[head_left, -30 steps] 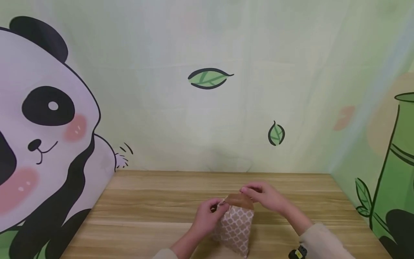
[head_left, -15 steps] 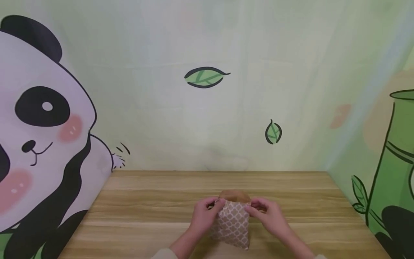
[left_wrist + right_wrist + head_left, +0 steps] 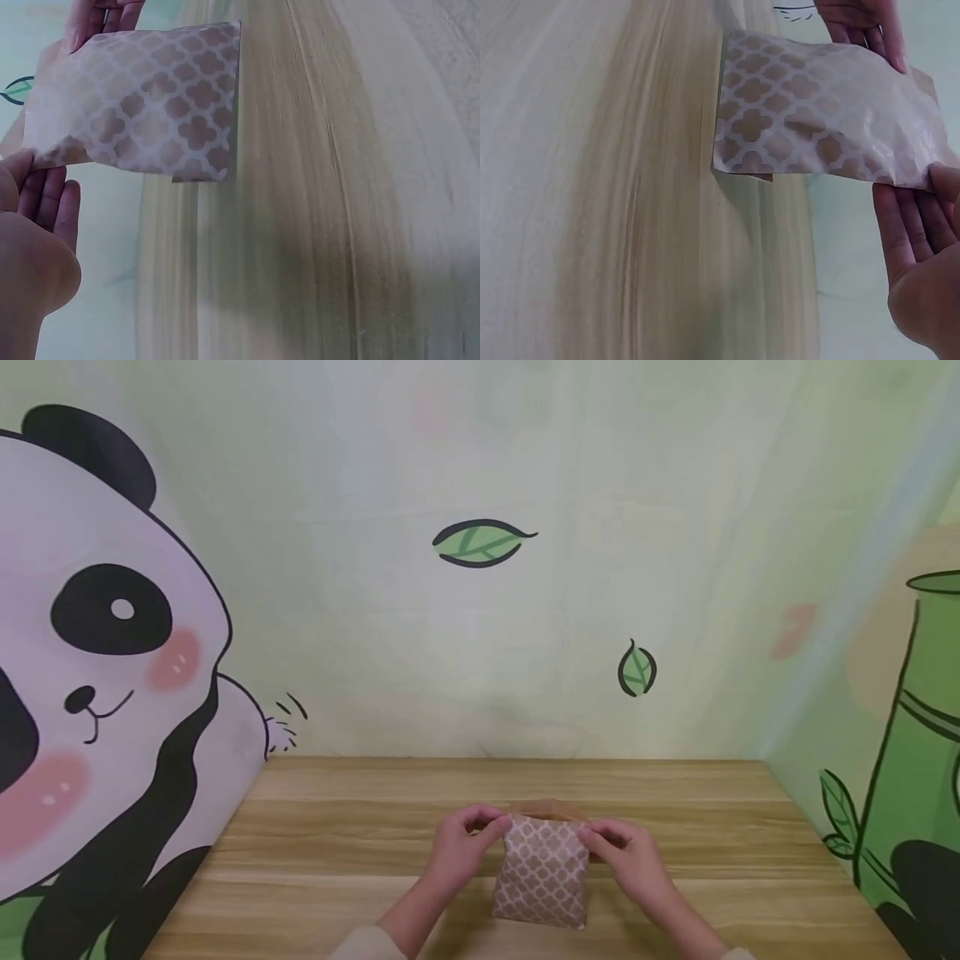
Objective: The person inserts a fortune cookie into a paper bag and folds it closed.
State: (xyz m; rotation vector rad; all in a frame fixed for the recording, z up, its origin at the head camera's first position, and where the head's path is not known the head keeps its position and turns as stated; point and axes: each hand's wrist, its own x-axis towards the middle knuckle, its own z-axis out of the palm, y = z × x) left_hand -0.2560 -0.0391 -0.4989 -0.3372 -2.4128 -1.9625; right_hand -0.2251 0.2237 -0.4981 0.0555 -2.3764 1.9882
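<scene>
A brown paper bag with a white lattice print is held up between both hands, its plain brown flap standing at the top edge. My left hand pinches the bag's upper left corner, thumb on the printed face. At the upper right corner, my right hand pinches it the same way. In the left wrist view the printed side of the bag bulges slightly. From the right wrist, the bag shows its lower end near the table. What is inside cannot be seen.
The wood-grain table lies under the hands. Behind it hangs a pale green backdrop with printed leaves, a panda on the left and a green bamboo stalk on the right.
My right hand has moved from the brown flap down to the upper right corner. The bag has been straightened, its printed face now flatter and squarer to the head view.
</scene>
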